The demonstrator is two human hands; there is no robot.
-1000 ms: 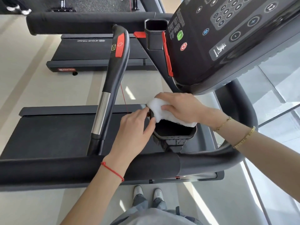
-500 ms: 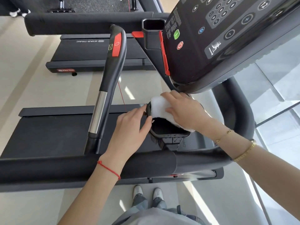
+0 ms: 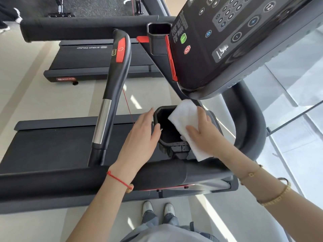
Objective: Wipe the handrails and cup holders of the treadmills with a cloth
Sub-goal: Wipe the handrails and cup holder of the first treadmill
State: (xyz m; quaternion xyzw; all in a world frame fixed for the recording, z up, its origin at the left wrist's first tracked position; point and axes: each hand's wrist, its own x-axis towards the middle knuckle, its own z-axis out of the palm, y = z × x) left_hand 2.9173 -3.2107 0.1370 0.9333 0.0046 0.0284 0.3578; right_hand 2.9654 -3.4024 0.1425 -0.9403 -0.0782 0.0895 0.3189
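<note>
A black cup holder [image 3: 168,143] sits under the treadmill console [image 3: 236,49], just beyond the padded front handrail [image 3: 52,179]. My right hand [image 3: 207,134] holds a white cloth [image 3: 185,116] draped over the holder's right rim. Its thumb lies on the cloth on the inner side and its fingers go over the outer side. A tail of cloth hangs below the palm. My left hand [image 3: 142,137] rests with straight fingers against the holder's left rim, the thumb tip at the edge. The inside of the holder looks dark and empty.
An upright black grip with a red patch and a steel band [image 3: 113,84] stands left of my left hand. The right handrail [image 3: 251,123] curves round behind my right arm. A second cup holder [image 3: 158,29] and another treadmill [image 3: 97,67] lie beyond. A glass wall [image 3: 297,88] runs along the right.
My right hand slid the cloth from the holder's far rim round to its right rim, and the cloth now lies spread out. My left hand's fingers straightened against the left rim.
</note>
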